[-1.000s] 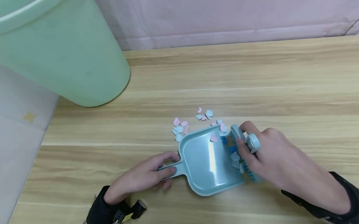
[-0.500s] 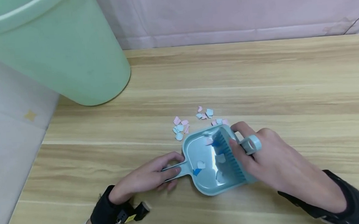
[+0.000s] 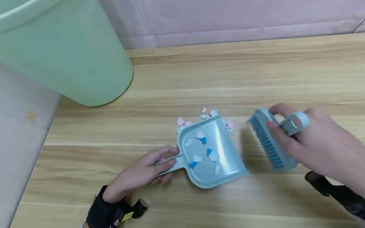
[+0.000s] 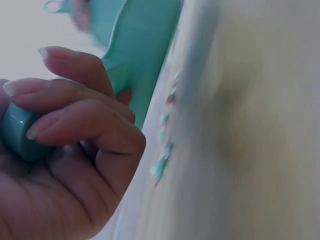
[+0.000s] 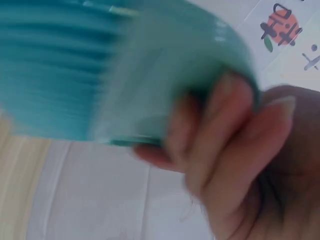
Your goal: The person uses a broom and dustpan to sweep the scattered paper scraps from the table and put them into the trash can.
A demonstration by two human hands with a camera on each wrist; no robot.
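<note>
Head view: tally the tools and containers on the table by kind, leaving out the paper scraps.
bin: 1
dustpan: 1
brush: 1
Total: 3

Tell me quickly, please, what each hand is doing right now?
Left hand: grips the dustpan handle.
Right hand: holds the brush.
</note>
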